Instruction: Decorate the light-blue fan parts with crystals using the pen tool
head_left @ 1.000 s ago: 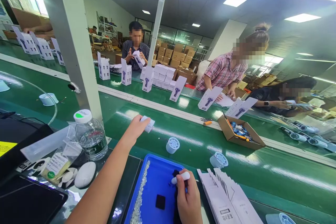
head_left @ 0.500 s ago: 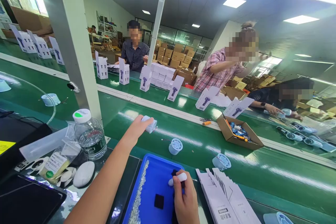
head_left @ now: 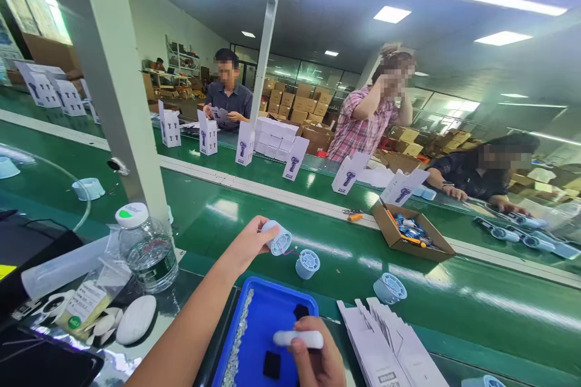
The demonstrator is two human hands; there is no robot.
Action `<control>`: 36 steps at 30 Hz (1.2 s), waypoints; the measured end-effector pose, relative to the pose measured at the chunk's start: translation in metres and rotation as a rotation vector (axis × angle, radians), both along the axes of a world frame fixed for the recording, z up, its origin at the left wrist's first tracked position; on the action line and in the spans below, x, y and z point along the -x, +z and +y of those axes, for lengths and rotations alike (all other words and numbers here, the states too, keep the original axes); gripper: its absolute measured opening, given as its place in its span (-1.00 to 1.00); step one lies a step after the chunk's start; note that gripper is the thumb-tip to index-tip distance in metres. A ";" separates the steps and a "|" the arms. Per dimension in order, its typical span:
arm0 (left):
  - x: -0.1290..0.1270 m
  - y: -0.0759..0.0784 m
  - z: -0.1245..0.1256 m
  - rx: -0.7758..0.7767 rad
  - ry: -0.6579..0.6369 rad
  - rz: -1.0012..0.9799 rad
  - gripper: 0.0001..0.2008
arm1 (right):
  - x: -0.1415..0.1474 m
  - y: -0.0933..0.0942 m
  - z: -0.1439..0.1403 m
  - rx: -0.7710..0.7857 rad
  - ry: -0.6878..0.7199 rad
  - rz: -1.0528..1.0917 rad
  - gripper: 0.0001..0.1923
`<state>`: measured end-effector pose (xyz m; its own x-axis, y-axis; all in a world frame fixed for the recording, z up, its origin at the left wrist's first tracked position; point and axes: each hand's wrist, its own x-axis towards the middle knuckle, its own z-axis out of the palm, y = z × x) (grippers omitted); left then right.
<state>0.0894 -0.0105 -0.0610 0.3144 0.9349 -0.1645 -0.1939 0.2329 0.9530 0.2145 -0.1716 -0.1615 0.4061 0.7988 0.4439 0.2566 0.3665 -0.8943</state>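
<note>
My left hand (head_left: 247,245) reaches out over the green conveyor belt (head_left: 454,308) and grips a pale blue round fan housing (head_left: 278,237) with thin wires trailing from it. My right hand (head_left: 318,364) is low at the frame's bottom edge, holding a white stick-shaped tool (head_left: 298,339) above the blue tray (head_left: 267,314). The tray holds a strip of small pale screws (head_left: 239,341) along its left side and two small black pads (head_left: 272,364). Two more pale blue housings (head_left: 307,263) lie on the belt just beyond the tray.
A water bottle (head_left: 144,247), bags and white oval parts (head_left: 135,319) sit at my left. Flat white cartons (head_left: 390,344) are stacked right of the tray. An open cardboard box (head_left: 411,231) sits on the belt. Three people work across a second belt with standing white boxes (head_left: 244,143).
My left hand lifted the fan housing off the belt and turned it toward me. My right hand drew back toward me and the white tool now lies level. The view tilted slightly.
</note>
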 end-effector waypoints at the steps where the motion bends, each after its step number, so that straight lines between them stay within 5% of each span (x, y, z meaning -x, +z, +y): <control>1: -0.003 0.000 -0.002 0.005 -0.025 0.012 -0.62 | -0.003 0.002 0.001 -0.035 -0.052 0.082 -0.79; 4: -0.013 0.001 -0.007 0.022 -0.078 0.052 -0.62 | -0.010 0.012 0.002 -0.092 -0.128 0.233 -0.84; 11: -0.030 0.004 -0.018 0.020 -0.161 0.099 -0.55 | -0.013 0.028 0.002 0.037 -0.159 0.337 -0.72; 30: -0.038 0.007 -0.026 0.000 -0.214 0.118 -0.59 | -0.009 0.024 0.003 0.030 -0.214 0.278 -0.72; 33: -0.039 0.006 -0.026 -0.018 -0.221 0.139 -0.60 | -0.029 0.020 0.004 0.036 -0.176 0.197 -0.73; 36: -0.038 0.002 -0.024 -0.093 -0.215 0.225 -0.63 | -0.085 0.029 0.014 0.072 -0.053 0.029 -0.74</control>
<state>0.1274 -0.0347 -0.0588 0.4723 0.8651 -0.1690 0.0680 0.1554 0.9855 0.2997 -0.1578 -0.1322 0.4600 0.8055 0.3736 0.2478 0.2876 -0.9251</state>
